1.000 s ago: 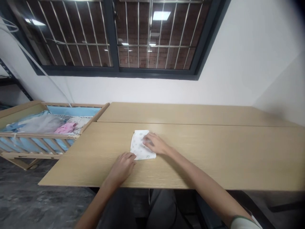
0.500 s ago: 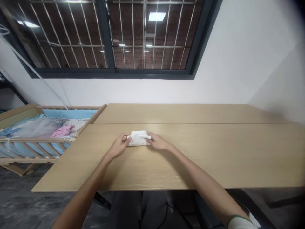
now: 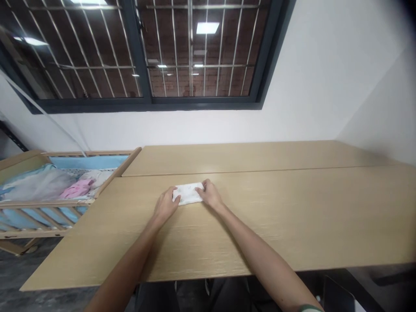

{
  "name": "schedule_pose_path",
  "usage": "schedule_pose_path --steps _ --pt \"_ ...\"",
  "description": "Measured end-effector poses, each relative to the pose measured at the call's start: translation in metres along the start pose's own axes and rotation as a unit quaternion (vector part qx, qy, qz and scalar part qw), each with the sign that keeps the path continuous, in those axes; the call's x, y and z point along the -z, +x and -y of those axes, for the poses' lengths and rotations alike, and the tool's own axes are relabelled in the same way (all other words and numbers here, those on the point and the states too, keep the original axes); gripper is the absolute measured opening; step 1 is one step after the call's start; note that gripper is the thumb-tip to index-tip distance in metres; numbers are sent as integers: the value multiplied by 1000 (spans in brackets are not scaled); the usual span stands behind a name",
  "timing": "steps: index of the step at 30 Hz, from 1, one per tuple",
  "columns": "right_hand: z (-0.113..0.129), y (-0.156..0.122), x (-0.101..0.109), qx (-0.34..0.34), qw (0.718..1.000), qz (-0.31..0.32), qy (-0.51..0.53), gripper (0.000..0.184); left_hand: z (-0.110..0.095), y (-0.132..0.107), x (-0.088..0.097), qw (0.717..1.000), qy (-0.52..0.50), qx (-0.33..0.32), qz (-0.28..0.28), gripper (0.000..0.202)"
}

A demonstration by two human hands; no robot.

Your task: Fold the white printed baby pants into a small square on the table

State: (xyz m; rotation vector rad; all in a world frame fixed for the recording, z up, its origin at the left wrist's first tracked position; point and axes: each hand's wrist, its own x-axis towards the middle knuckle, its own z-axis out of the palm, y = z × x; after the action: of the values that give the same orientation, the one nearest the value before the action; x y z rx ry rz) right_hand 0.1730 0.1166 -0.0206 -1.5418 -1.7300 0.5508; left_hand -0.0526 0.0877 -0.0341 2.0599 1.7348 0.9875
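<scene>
A small white folded cloth (image 3: 188, 193) with faint printed marks lies flat on the wooden table (image 3: 276, 216). It forms a narrow rectangle, and its exact kind I cannot make out. My left hand (image 3: 165, 204) grips its left end, thumb on the near side and fingers curled round the far corner. At the right end, my right hand (image 3: 210, 195) holds the cloth between thumb and fingers. Parts of both ends are hidden under the hands.
A wooden crib (image 3: 104, 186) with blue lining stands left of the table, holding a pink cloth (image 3: 78, 189) and pale bedding. A second tabletop panel (image 3: 234, 156) adjoins along a seam. Behind are a white wall (image 3: 302, 86) and a barred window (image 3: 201, 52).
The loose flap across the top of the cloth has been folded down, leaving a flatter, smoother rectangle. Both hands have shifted their hold at its ends. The head view has tilted slightly.
</scene>
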Motion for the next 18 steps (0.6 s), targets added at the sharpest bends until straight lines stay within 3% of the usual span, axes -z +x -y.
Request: schedule_pose_path --steps 2,5,8,10,14,18 --pt "3 -6 0 17 999 -37 -15 35 -3 -3 -1 1000 20 -6 -16 37" --pt "12 -15 1 136 985 -74 -70 42 -14 -8 -1 998 40 -18 -52 47" --pt "20 -23 -5 289 951 4 -114 46 -30 -15 -5 991 42 -118 -49 60" --pt "22 -27 -13 339 928 79 -130 49 -37 -20 -11 981 51 -189 -7 67" --pt "19 -30 -26 341 912 141 -179 56 -36 -25 -23 980 89 -162 71 74" --pt "19 -31 -23 325 909 156 -210 59 -22 -25 -22 983 111 -123 80 77"
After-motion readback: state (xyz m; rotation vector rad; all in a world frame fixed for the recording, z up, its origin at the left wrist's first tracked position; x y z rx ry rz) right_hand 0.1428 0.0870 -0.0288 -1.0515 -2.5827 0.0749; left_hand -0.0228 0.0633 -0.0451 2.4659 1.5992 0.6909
